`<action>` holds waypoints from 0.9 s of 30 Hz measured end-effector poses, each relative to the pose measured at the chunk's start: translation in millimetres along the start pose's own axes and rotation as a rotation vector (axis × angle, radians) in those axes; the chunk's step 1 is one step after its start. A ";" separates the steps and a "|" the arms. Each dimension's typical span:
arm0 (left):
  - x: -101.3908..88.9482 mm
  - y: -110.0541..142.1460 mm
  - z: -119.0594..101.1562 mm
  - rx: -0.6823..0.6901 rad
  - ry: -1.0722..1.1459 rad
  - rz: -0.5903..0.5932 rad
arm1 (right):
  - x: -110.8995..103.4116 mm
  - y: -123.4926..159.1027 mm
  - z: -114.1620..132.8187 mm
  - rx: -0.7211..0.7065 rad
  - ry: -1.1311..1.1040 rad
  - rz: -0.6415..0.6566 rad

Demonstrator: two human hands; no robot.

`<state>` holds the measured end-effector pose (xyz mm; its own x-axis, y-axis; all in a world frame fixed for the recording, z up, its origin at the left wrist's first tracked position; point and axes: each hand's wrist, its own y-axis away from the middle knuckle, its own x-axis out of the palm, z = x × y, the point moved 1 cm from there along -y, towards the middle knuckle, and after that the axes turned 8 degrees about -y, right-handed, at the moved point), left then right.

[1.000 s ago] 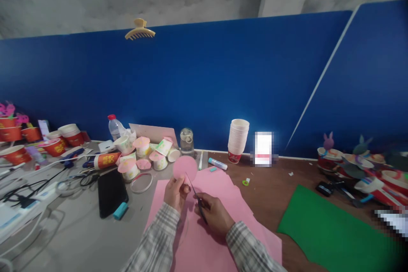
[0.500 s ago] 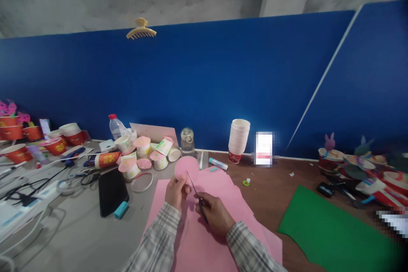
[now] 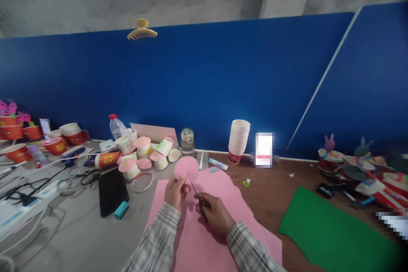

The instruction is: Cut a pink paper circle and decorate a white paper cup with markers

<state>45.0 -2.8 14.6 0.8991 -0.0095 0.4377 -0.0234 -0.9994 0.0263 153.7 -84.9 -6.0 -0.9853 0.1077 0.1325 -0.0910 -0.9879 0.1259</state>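
Between the fingers of my left hand is a round pink paper disc, held by its lower edge. My right hand is closed around a pair of dark-handled scissors. Their narrow blades point up and to the left, with the tips over the disc's face. Whether the blades are parted I cannot tell. Beneath both hands lie large pink paper sheets, overlapping on the table. A glue stick and its small teal cap rest at the far edge of the sheets.
Several small cups with pink paper pieces, a black phone and a glass jar are on the left. Stacked paper cups stand by the blue partition. Green paper lies at right.
Almost nothing differs. My hands, the disc and the scissors keep nearly the same position, and the whole view has shifted very slightly.
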 end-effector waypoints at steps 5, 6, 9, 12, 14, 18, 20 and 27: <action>-5.5 -6.6 -3.7 0.046 0.012 -0.029 | -5.2 -2.9 -2.9 -0.090 0.111 0.026; -6.7 -8.2 -4.9 0.056 0.012 -0.040 | -6.9 -3.6 -3.5 -0.107 0.139 0.014; -9.2 -11.5 -7.7 0.076 0.000 -0.071 | -14.0 -5.7 -5.5 -0.161 0.232 -0.082; -9.3 -11.5 -7.9 0.080 -0.035 -0.086 | -21.3 -7.6 -6.6 -0.220 0.429 -0.234; -8.7 -10.5 -6.0 0.081 -0.072 -0.082 | -24.1 -8.3 -5.7 -0.233 0.665 -0.330; -9.6 -9.9 1.4 0.094 -0.170 -0.045 | -22.7 -6.9 0.3 -0.163 0.986 -0.373; -11.5 -10.8 5.5 0.104 -0.226 -0.014 | -19.8 -4.7 5.2 -0.111 1.008 -0.363; -13.5 -6.6 9.5 0.142 -0.406 0.116 | -22.7 0.0 26.7 -0.200 0.715 -0.373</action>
<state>37.2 3.6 0.0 0.9935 -0.1061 0.0418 -0.0994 -0.9853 -0.1386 180.0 -84.3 17.3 -0.7334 0.4013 -0.5487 -0.3873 -0.9100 -0.1480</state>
